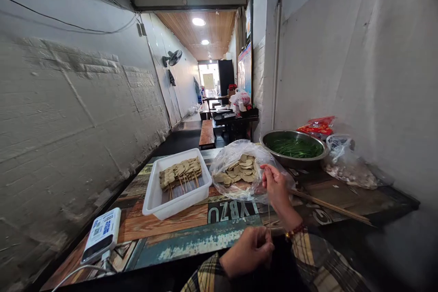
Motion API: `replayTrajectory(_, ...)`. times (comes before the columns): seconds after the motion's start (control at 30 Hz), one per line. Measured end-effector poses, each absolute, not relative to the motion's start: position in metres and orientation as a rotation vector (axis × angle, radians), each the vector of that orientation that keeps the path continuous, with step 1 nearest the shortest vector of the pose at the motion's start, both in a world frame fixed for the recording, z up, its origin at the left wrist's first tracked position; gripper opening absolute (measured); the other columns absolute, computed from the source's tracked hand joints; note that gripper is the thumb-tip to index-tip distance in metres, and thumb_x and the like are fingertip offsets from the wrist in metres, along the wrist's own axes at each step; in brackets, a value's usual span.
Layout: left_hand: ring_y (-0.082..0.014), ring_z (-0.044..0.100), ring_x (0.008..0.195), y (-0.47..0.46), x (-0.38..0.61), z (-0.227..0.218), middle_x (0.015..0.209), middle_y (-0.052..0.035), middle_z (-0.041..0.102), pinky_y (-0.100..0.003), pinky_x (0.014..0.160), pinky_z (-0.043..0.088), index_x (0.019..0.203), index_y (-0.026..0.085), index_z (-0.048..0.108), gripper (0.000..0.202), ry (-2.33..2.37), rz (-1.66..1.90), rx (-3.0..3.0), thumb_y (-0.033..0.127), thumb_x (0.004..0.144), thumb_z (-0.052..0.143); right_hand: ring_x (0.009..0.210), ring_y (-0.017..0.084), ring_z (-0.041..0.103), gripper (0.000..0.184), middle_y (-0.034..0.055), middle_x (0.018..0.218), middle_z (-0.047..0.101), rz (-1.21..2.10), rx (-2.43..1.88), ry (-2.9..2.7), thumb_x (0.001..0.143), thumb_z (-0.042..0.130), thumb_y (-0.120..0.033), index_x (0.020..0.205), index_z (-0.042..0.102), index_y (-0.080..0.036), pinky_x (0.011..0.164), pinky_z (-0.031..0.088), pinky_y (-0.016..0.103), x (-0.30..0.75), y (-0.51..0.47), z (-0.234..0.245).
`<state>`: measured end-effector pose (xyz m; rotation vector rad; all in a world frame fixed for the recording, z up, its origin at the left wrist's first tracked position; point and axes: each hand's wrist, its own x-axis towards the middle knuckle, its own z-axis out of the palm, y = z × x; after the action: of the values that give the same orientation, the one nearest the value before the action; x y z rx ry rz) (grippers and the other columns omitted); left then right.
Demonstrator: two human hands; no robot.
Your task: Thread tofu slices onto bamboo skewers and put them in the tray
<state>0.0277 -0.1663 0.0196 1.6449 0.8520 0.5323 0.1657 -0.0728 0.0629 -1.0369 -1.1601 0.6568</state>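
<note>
My left hand (pixel 248 251) is closed at the front edge of the table, gripping a thin wooden skewer (pixel 269 216) that points upward. Above it, my right hand (pixel 276 187) reaches over the near right side of a clear plastic bag (pixel 222 151), its thumb and fingers pinched together. Whatever those fingertips hold is too small to make out. Inside the open bag lies a heap of thin, pale beige slices (pixel 241 171). To the left, a white plastic tub (pixel 176 205) contains skewered slices (pixel 181 171), laid with their stick ends facing me.
At the right stand a metal bowl of green leafy vegetables (pixel 297 147), a red package (pixel 316 126) and a knotted plastic bag (pixel 352 166). Loose skewers (pixel 335 205) lie on the right. A white payment device (pixel 101 236) with a cable sits front left.
</note>
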Motion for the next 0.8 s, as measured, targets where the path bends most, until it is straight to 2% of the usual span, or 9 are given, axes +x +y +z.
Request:
replayTrajectory(0.13,-0.0088,0.051,0.056,-0.16,0.02,0.034,0.062,0.0024,0.058,-0.02,0.053,0.037,0.077,0.016,0.056,0.014,0.815,0.422,1.646,0.025,0.073,0.065,0.054,0.015,0.049,0.045,0.0015,0.061,0.059,0.382,-1.222,-1.333,0.092,0.037,-0.045,0.094,0.069,-0.013,0.052,0.039,0.024,0.182,-0.066,0.053)
replayTrajectory(0.27,-0.0101,0.054,0.058,-0.129,0.004,0.048,0.065,-0.0002,0.059,-0.023,0.06,0.044,0.08,0.014,0.056,0.03,0.84,0.672,1.53,0.043,0.077,0.064,0.058,0.018,0.057,0.045,0.004,0.062,0.066,0.423,-1.323,-1.389,0.09,0.038,-0.038,0.102,0.072,-0.011,0.056,0.043,0.026,0.196,-0.055,0.031)
replayTrajectory(0.33,-0.0094,0.052,0.055,-0.109,-0.001,0.049,0.063,-0.0002,0.058,-0.022,0.056,0.042,0.076,0.014,0.055,0.035,0.899,0.849,1.472,0.048,0.079,0.062,0.065,0.02,0.063,0.044,0.0055,0.069,0.071,0.463,-1.326,-1.431,0.088,0.04,-0.035,0.106,0.072,-0.012,0.061,0.047,0.027,0.191,-0.05,0.02)
replayTrajectory(0.43,-0.0092,0.051,0.055,-0.079,-0.002,0.043,0.065,-0.0003,0.059,-0.021,0.053,0.039,0.078,0.014,0.056,0.031,1.03,1.021,1.462,0.045,0.08,0.06,0.084,0.022,0.068,0.042,0.0087,0.094,0.076,0.521,-1.304,-1.516,0.088,0.04,-0.03,0.111,0.071,-0.013,0.073,0.051,0.029,0.172,-0.041,0.009)
replayTrajectory(0.53,-0.0127,0.057,0.062,-0.05,0.003,0.032,0.071,-0.0022,0.063,-0.024,0.059,0.044,0.081,0.014,0.06,0.022,1.228,1.101,1.569,0.036,0.081,0.056,0.099,0.021,0.067,0.04,0.0091,0.111,0.073,0.573,-1.284,-1.595,0.087,0.042,-0.025,0.113,0.071,-0.014,0.085,0.05,0.03,0.154,-0.029,0.002)
replayTrajectory(0.63,-0.017,0.062,0.077,-0.023,0.009,0.022,0.082,-0.0059,0.069,-0.028,0.072,0.047,0.085,0.014,0.065,0.015,1.452,1.091,1.793,0.024,0.08,0.054,0.098,0.022,0.068,0.039,0.0101,0.107,0.074,0.596,-1.331,-1.619,0.085,0.044,-0.022,0.11,0.072,-0.013,0.087,0.05,0.031,0.154,-0.016,-0.006)
replayTrajectory(0.8,-0.0213,0.062,0.092,0.009,0.019,0.01,0.093,-0.0093,0.069,-0.033,0.083,0.044,0.094,0.014,0.068,0.019,1.739,0.876,1.985,0.018,0.081,0.055,0.077,0.02,0.069,0.04,0.0067,0.079,0.076,0.575,-1.485,-1.586,0.087,0.039,-0.019,0.109,0.072,-0.013,0.072,0.051,0.028,0.181,-0.006,-0.02)
